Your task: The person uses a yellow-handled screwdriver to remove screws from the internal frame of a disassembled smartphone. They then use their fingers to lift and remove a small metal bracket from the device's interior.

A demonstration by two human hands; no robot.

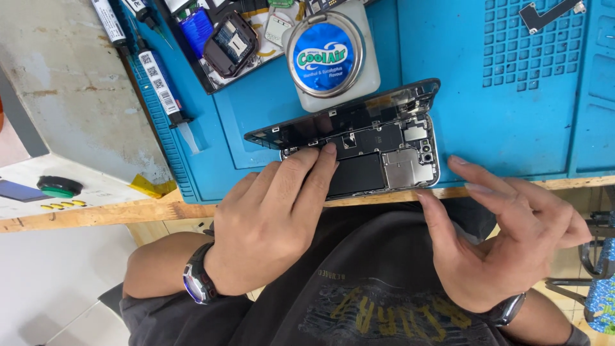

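An opened phone (378, 163) lies at the near edge of a blue mat (512, 122), its back half flat and its screen (339, 118) lifted and tilted up on the far side, like an open book. The left hand (269, 218) rests palm down on the phone's left part, fingers laid close together and stretched forward; the fingertips (328, 148) touch the inner parts near the hinge line between the body and the screen. It pinches nothing: it presses or steadies with flat fingers. A dark watch (198, 279) sits on that wrist.

The right hand (506, 237) hovers just off the phone's right end, near but apart from it. Its fingers are loosely spread and half curled, the thumb pointing toward the phone's near right corner; it holds nothing. A dark band (506, 309) shows at its wrist.

Just beyond the raised screen stands a round tin (325, 54) with a blue lid. To the left of it is a tray (218, 45) of small parts, and a pen-like tool (163, 86) lies on the mat's left strip. The wooden table edge (96, 214) runs below the mat.
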